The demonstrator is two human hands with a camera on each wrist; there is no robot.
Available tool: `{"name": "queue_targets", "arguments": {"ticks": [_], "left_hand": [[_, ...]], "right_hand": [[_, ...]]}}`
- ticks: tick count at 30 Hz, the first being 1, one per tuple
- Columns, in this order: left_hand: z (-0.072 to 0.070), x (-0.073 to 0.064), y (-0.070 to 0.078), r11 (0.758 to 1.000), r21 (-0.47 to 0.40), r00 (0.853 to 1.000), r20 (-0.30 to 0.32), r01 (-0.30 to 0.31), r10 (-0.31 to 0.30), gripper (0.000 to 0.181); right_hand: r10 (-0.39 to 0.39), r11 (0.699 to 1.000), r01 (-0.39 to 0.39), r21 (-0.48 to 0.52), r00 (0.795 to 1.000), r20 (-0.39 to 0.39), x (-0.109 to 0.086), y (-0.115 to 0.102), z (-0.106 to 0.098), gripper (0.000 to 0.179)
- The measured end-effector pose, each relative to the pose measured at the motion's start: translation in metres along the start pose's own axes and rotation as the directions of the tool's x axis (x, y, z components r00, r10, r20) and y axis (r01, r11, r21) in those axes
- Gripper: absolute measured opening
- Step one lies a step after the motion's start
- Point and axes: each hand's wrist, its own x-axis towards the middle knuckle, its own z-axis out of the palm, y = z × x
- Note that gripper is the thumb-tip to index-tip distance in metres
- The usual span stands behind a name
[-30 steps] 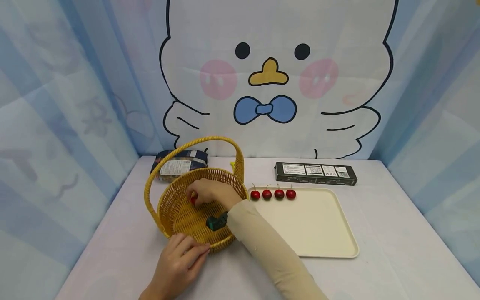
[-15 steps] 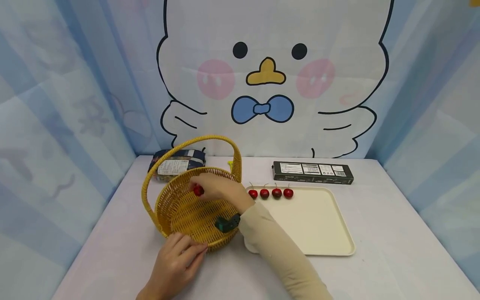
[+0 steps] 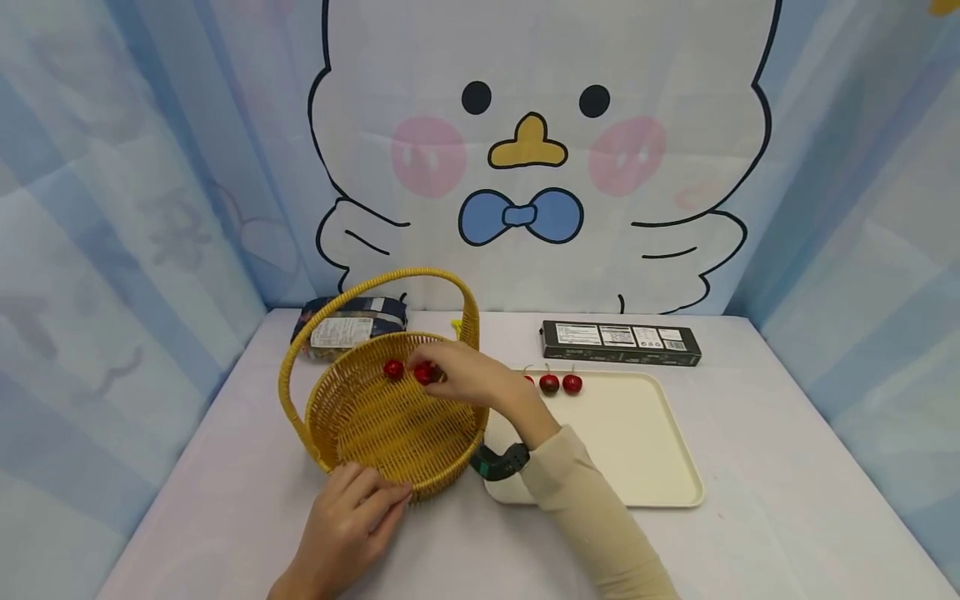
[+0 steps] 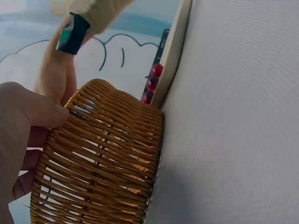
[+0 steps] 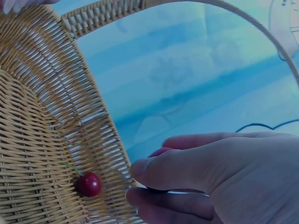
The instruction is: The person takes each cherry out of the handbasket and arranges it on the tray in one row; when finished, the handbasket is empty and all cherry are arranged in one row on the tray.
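A yellow wicker basket with a tall arched handle stands left of centre. My left hand grips its near rim, the thumb over the edge and the fingers behind the weave in the left wrist view. My right hand is above the basket's right side and pinches a dark red cherry, mostly hidden by the fingers in the right wrist view. Another cherry with a green stem lies inside the basket against the far wall. On the tray's far edge, cherries stand in a row, partly hidden by my right wrist.
A cream tray lies right of the basket, beneath my right forearm. Behind it is a long black box. A dark packaged bag sits behind the basket, and a small yellow item shows beside the handle.
My right hand has lifted from deep in the basket and moved right with a cherry. The cherry lying in the basket has come into sight. My left hand keeps its hold on the rim.
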Motion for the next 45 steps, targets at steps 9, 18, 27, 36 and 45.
{"name": "queue_targets", "arguments": {"ticks": [9,18,27,36,45], "left_hand": [[0.002,-0.001,-0.001,1.000,-0.003,1.000,-0.021,-0.012,0.012,0.039],[0.003,0.000,0.000,1.000,-0.004,0.999,-0.037,-0.014,0.014,0.040],[0.004,0.001,0.000,1.000,-0.003,0.998,-0.054,-0.027,0.027,0.039],[0.004,0.001,0.000,1.000,-0.002,0.997,-0.067,-0.029,0.029,0.040],[0.004,0.001,0.000,1.000,0.003,0.997,-0.075,-0.031,0.031,0.040]], "right_hand": [[0.044,0.996,-0.037,0.080,0.995,-0.094,-0.031,0.010,-0.006,0.033],[0.114,0.984,-0.092,0.151,0.983,-0.145,-0.063,0.028,-0.008,0.033],[0.129,0.988,-0.104,0.116,0.964,-0.233,-0.094,0.051,-0.009,0.033],[0.228,0.965,-0.183,0.188,0.940,-0.254,-0.114,0.072,-0.003,0.032],[0.275,0.960,-0.227,0.164,0.878,-0.393,-0.132,0.101,-0.007,0.035]]}}
